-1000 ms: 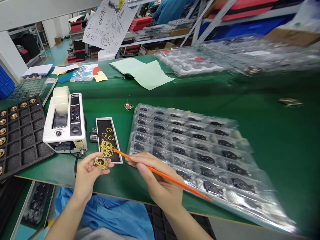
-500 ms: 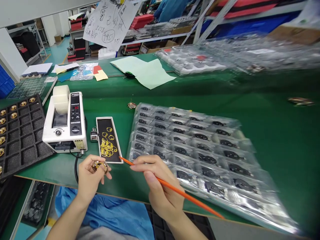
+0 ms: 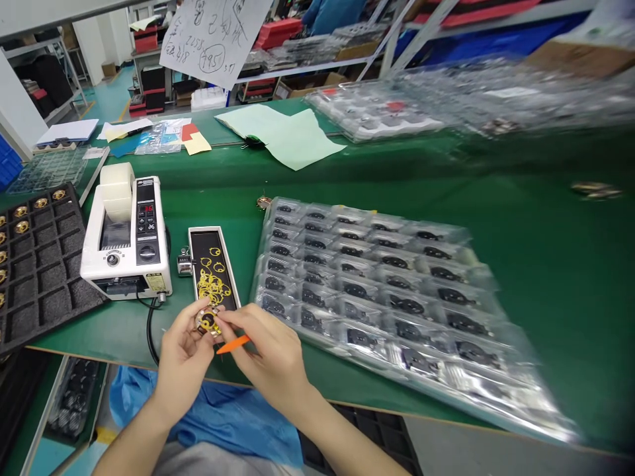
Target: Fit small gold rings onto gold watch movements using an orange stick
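Note:
My left hand (image 3: 183, 354) is closed around a round gold-and-black watch part (image 3: 207, 322), holding it up near the bench's front edge. My right hand (image 3: 272, 350) has come against that part, thumb and index fingertips at its right side. A slim orange stick (image 3: 233, 344) is gripped in the same hand; only a short piece shows below the fingers, the rest hidden. Just beyond both hands lies a shallow white-rimmed tray (image 3: 229, 268) with a pile of thin yellow rings (image 3: 211, 285), its near end covered by the hands.
Left of the tray stand a small metal counter (image 3: 184, 262) and a white tape dispenser (image 3: 126, 238). A black foam tray (image 3: 44, 297) with gold round parts lies far left. Clear plastic trays of black parts (image 3: 397, 301) fill the right. Green paper (image 3: 297, 135) lies behind.
My right hand has moved left from beside the tray to the watch part, turning the orange stick with it. The left hand has shifted slightly right, still holding the part. The view has tilted slightly.

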{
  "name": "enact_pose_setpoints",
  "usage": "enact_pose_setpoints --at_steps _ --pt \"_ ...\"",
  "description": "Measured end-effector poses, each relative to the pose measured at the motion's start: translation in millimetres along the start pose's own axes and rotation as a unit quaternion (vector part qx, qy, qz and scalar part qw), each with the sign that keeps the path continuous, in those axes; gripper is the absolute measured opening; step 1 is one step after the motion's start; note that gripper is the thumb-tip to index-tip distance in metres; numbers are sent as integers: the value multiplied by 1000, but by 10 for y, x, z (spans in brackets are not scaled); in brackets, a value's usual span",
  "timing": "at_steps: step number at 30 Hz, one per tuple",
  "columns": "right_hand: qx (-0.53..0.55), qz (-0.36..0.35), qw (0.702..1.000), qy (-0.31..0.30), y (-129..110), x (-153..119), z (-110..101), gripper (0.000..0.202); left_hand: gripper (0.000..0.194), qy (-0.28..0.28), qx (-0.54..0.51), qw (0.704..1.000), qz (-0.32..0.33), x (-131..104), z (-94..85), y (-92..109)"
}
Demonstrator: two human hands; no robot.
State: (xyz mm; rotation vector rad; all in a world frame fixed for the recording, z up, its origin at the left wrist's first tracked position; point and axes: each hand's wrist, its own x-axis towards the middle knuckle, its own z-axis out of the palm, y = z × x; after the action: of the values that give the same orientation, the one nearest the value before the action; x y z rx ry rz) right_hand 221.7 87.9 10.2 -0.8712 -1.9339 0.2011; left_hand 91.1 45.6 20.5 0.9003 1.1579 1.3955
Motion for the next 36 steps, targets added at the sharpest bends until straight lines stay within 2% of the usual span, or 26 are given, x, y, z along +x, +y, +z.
enact_pose_setpoints --at_steps 6,12,14,17,21,23,26,29,31,34,36 --pt "-22 7 1000 18 -63 1 -10 11 40 -14 95 995 37 -82 -15 -54" --pt "-6 11 1000 0 -51 40 0 11 52 -42 209 971 112 -148 -49 -94" --pt "4 3 1000 1 -38 55 9 12 51 -40 203 973 100 -148 -50 -90" --pt "79 7 997 -25 -35 67 -10 15 43 2 179 982 59 -118 -57 -94" --pt "216 88 968 -97 38 103 -107 17 39 44 141 989 27 -55 -113 -146" --pt "177 134 970 -101 155 143 -148 16 38 58 117 991 10 -32 -148 -175" --pt "27 182 973 -136 374 194 -174 15 37 72 79 994 -6 -13 -186 -186" --pt "-46 174 961 -209 529 195 -232 14 37 62 47 997 -28 -5 -215 -152" --pt "-56 160 960 -224 607 176 -335 20 38 58 19 997 -43 1 -244 -121" --pt "-122 175 961 -178 822 174 -612 22 38 74 -21 995 -68 13 -311 -81" --pt "-212 213 946 -122 1083 214 -872 19 38 86 -32 992 -83 21 -361 -62"
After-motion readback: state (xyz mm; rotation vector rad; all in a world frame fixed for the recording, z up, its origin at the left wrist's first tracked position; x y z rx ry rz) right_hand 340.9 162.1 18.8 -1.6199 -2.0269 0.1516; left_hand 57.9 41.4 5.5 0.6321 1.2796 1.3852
